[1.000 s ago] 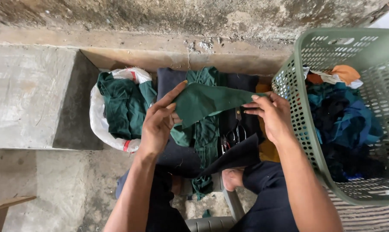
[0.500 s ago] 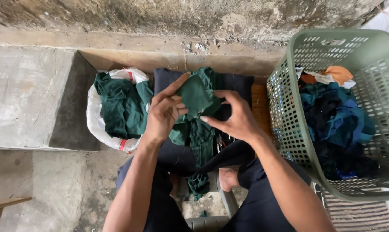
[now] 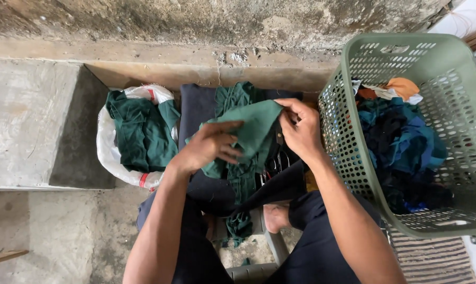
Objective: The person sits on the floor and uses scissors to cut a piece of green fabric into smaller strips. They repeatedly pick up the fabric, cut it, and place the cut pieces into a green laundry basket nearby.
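Observation:
A dark green cloth piece (image 3: 256,129) is held up between both hands over my lap. My left hand (image 3: 209,147) grips its lower left part with curled fingers. My right hand (image 3: 301,129) pinches its upper right edge. Under the cloth lies a dark navy fabric (image 3: 198,113) with more green fabric (image 3: 238,181) trailing down over it. A pair of scissors (image 3: 273,164) lies partly hidden just below my right hand.
A white sack (image 3: 107,152) stuffed with green cloth (image 3: 141,131) sits at the left, beside a concrete step (image 3: 28,115). A green perforated laundry basket (image 3: 348,152) with blue, dark and orange clothes stands at the right. A rough concrete wall (image 3: 196,21) runs behind.
The hands came together over the green cloth, then drew apart again, with the cloth now folded smaller and held higher. My right hand moved from the middle back to the right.

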